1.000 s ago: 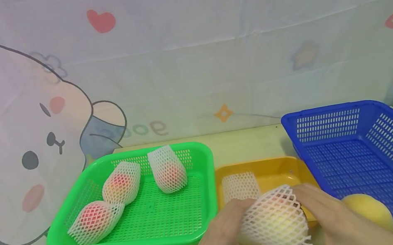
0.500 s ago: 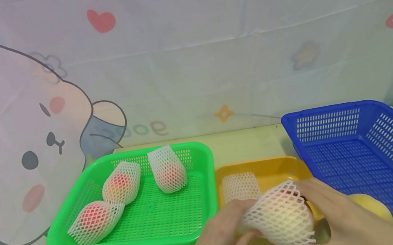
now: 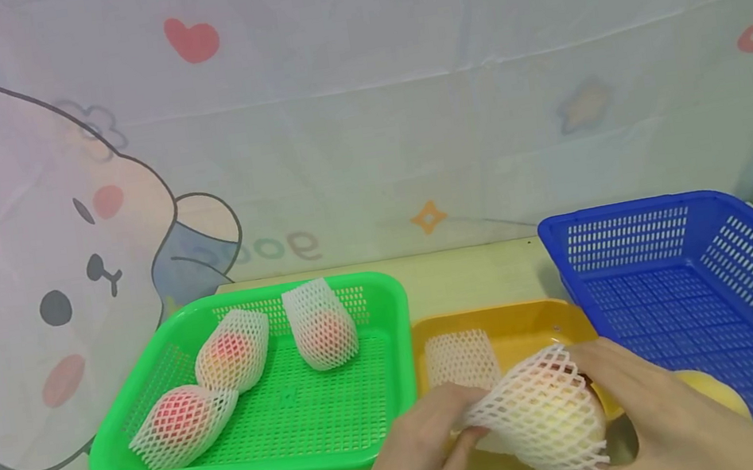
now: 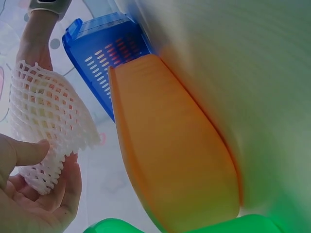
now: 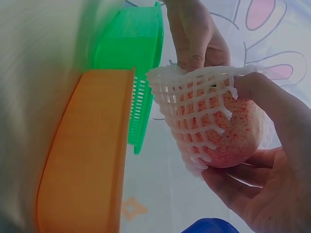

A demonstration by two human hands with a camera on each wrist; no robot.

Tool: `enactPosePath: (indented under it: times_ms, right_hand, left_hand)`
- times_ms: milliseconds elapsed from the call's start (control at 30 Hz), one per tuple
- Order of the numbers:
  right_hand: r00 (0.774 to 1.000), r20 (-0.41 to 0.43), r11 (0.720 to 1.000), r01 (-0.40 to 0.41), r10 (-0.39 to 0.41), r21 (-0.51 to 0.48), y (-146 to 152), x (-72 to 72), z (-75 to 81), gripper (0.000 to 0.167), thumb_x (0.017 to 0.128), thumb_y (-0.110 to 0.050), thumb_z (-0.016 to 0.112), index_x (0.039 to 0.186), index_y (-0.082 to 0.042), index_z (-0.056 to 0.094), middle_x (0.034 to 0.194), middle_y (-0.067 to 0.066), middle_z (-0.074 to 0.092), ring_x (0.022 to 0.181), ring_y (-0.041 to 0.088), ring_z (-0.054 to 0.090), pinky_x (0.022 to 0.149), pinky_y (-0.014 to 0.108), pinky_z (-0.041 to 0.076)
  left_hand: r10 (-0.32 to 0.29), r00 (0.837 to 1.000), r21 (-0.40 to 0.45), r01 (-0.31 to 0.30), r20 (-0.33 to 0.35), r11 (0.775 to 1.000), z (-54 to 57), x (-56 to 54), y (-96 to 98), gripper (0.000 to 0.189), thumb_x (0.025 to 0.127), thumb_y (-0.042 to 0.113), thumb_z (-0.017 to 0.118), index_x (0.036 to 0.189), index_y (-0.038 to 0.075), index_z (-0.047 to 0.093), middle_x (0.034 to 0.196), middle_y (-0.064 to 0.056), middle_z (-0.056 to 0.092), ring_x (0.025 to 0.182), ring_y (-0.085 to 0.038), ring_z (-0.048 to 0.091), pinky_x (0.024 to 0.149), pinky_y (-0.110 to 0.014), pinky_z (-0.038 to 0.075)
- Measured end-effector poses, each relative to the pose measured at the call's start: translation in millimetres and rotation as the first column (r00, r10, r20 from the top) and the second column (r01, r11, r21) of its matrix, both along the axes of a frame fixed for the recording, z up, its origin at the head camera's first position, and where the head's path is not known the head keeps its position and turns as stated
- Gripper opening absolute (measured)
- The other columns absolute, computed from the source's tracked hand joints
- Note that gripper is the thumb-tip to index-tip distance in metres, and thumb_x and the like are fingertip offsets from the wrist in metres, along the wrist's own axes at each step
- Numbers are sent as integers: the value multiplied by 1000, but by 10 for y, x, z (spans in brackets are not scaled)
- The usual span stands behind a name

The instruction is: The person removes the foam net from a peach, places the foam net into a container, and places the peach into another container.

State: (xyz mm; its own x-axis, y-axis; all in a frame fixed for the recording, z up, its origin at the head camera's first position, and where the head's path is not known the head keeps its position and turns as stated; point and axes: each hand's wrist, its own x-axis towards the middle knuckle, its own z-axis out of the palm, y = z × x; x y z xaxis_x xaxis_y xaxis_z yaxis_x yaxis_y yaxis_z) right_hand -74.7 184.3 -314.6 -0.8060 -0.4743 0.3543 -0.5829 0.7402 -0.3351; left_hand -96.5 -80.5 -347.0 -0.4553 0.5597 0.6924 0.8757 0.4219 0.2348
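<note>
A white foam net sleeve (image 3: 541, 408) covers most of a round fruit that looks like a peach (image 5: 243, 131), red-speckled and pale yellow. Its bare end sticks out of the net's open edge toward my right hand (image 3: 668, 407). That hand grips the peach, thumb and fingers spread around its exposed side and the net's rim. My left hand (image 3: 415, 454) pinches the narrow, gathered end of the sleeve between thumb and fingers. Both hands hold the bundle in front of the yellow-orange tray (image 3: 533, 317). Another foam net (image 3: 462, 359) lies flat in that tray.
At left, a green basket (image 3: 257, 467) contains three netted fruits, including one netted fruit (image 3: 323, 331) near its back wall. The blue basket (image 3: 633, 211) stands at right, with a yellow fruit (image 3: 720, 391) partly behind my right wrist. A printed cloth (image 3: 359, 109) hangs behind.
The netted peach and my right hand have shifted slightly right, hiding more of the yellow fruit. My left fingers have drawn together on the net's end, which now looks more stretched.
</note>
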Motion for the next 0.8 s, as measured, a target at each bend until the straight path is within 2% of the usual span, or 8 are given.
enactPosePath:
  times_ms: [100, 267, 500, 800]
  right_hand:
    - [1000, -25, 1000, -3, 4, 14, 6, -9, -6, 91, 63, -60, 81, 139, -36, 37, 132, -20, 44, 112, -3, 44, 84, 29, 54]
    - [995, -97, 999, -13, 16, 37, 19, -26, -26, 93, 61, -58, 83, 139, -32, 40, 131, -18, 46, 112, -3, 42, 84, 31, 54]
    - [992, -121, 999, -34, 36, 22, 24, -46, -13, 94, 56, -51, 88, 136, -30, 42, 125, -19, 47, 105, -5, 43, 78, 25, 53]
    - [975, -206, 996, -81, 86, 31, 93, -91, -54, 95, 50, -38, 90, 132, -25, 45, 123, -14, 50, 104, -1, 45, 81, 16, 48]
  left_hand:
    - [9, 1000, 9, -9, 16, 1000, -3, 3, -1, 25, 84, 8, 69, 107, 12, 59, 100, 4, 67, 95, -7, 64, 89, -12, 48]
    - [13, 1000, 16, -13, 7, 1000, -14, -5, -4, 24, 84, 8, 70, 105, 12, 59, 98, 4, 66, 93, -6, 63, 87, -12, 48]
    - [14, 999, 28, -15, 41, 1000, -9, 5, 1, 25, 82, 4, 70, 104, 11, 60, 97, 3, 67, 92, -7, 63, 87, -11, 48]
    - [34, 997, 45, -37, 69, 998, -13, 9, 0, 29, 79, 1, 72, 104, 8, 60, 99, 0, 67, 90, -8, 64, 85, -10, 49]
